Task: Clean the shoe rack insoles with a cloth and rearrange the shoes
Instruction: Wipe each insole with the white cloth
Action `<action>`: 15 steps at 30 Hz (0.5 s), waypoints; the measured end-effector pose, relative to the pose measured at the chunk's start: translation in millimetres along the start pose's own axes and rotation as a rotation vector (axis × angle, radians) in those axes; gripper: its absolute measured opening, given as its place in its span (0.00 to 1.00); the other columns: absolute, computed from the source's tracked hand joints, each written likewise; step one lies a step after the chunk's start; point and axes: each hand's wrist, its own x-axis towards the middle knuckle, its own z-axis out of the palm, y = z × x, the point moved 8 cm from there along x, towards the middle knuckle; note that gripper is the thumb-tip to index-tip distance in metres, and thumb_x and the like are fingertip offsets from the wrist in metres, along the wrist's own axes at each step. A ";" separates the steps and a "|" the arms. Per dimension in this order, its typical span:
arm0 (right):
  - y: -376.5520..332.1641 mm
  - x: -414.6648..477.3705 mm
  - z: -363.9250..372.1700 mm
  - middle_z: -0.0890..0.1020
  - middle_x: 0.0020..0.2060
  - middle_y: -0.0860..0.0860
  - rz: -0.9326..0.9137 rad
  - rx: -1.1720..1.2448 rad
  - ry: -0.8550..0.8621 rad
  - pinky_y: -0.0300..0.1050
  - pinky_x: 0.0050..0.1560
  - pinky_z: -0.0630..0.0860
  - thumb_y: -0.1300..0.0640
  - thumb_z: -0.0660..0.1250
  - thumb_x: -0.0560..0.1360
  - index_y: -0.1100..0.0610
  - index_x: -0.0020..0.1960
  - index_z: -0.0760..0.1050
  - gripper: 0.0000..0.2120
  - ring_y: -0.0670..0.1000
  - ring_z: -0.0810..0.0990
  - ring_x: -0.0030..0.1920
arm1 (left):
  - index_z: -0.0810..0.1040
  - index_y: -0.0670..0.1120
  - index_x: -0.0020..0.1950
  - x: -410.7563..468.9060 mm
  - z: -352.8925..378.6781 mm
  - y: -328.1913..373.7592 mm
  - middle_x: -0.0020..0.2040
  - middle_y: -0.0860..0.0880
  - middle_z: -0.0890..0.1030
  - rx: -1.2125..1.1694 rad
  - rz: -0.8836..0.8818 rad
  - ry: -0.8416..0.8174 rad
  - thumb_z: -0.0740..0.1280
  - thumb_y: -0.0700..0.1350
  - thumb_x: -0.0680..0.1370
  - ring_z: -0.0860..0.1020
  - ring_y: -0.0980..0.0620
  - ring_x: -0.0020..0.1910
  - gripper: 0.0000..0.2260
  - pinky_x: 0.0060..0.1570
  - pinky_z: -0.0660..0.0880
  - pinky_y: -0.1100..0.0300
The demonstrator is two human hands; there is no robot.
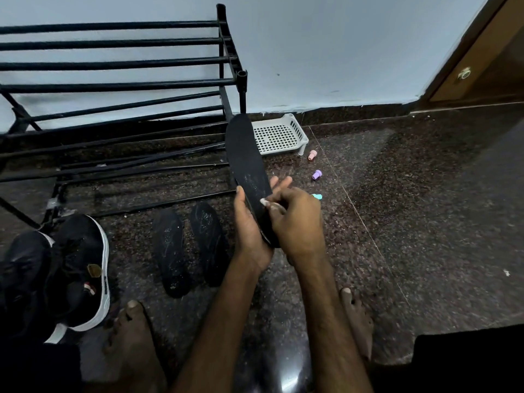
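I am gripping the black insole (247, 163) in my left hand (249, 231) while my right hand (295, 219) is pinching a small white cloth (264, 202) against it.

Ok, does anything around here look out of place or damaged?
A pink cap, a purple cap and a teal piece lie loose on the floor beside the white tray. The shoe rack has tape round a lower left joint, as if repaired.
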 end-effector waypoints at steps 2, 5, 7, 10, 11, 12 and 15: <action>13.2 -0.6 -0.4 0.85 0.42 0.49 0.055 -0.031 -0.036 0.49 0.50 0.80 0.59 0.72 0.72 0.55 0.44 0.83 0.02 0.50 0.83 0.44 | 0.67 0.38 0.73 0.5 -1.4 1.2 0.67 0.39 0.76 -0.019 0.014 0.003 0.47 0.64 0.81 0.74 0.43 0.69 0.35 0.73 0.65 0.47; 7.3 -5.8 5.8 0.86 0.41 0.47 0.050 0.050 -0.160 0.45 0.50 0.81 0.57 0.74 0.72 0.55 0.45 0.85 0.03 0.45 0.84 0.42 | 0.68 0.40 0.73 4.0 -3.1 1.1 0.67 0.41 0.77 -0.012 0.018 0.017 0.46 0.65 0.80 0.74 0.44 0.68 0.35 0.74 0.63 0.47; -4.0 -4.6 6.0 0.86 0.41 0.47 0.024 0.128 -0.147 0.43 0.50 0.81 0.58 0.74 0.72 0.55 0.46 0.85 0.04 0.42 0.84 0.42 | 0.70 0.41 0.72 5.5 -1.4 0.5 0.67 0.42 0.78 0.007 0.013 0.015 0.45 0.66 0.80 0.74 0.46 0.69 0.35 0.74 0.63 0.48; -0.6 3.8 2.4 0.86 0.41 0.48 0.045 0.124 -0.026 0.48 0.50 0.81 0.57 0.73 0.72 0.54 0.46 0.83 0.04 0.47 0.84 0.43 | 0.71 0.40 0.71 3.1 0.3 2.9 0.66 0.40 0.78 0.007 0.020 0.012 0.46 0.65 0.80 0.75 0.45 0.68 0.35 0.72 0.65 0.49; 4.9 4.2 0.2 0.85 0.40 0.48 0.074 0.095 0.001 0.49 0.49 0.81 0.55 0.73 0.72 0.54 0.46 0.82 0.04 0.48 0.84 0.42 | 0.69 0.39 0.72 1.8 0.3 4.4 0.66 0.40 0.78 0.003 0.027 0.009 0.46 0.65 0.80 0.76 0.45 0.67 0.35 0.70 0.68 0.50; 10.9 3.6 -1.9 0.85 0.39 0.48 0.104 0.064 0.010 0.50 0.47 0.81 0.54 0.74 0.71 0.54 0.45 0.81 0.05 0.49 0.83 0.41 | 0.68 0.39 0.73 1.2 -0.3 5.9 0.66 0.39 0.77 -0.005 0.032 0.007 0.47 0.64 0.80 0.77 0.45 0.66 0.35 0.67 0.70 0.50; 16.9 -3.9 -0.5 0.84 0.37 0.47 0.147 0.037 -0.090 0.48 0.46 0.81 0.54 0.75 0.71 0.55 0.42 0.81 0.05 0.47 0.83 0.38 | 0.68 0.39 0.73 3.6 -3.9 4.1 0.66 0.39 0.77 -0.027 0.014 0.006 0.47 0.64 0.80 0.76 0.43 0.66 0.35 0.68 0.69 0.48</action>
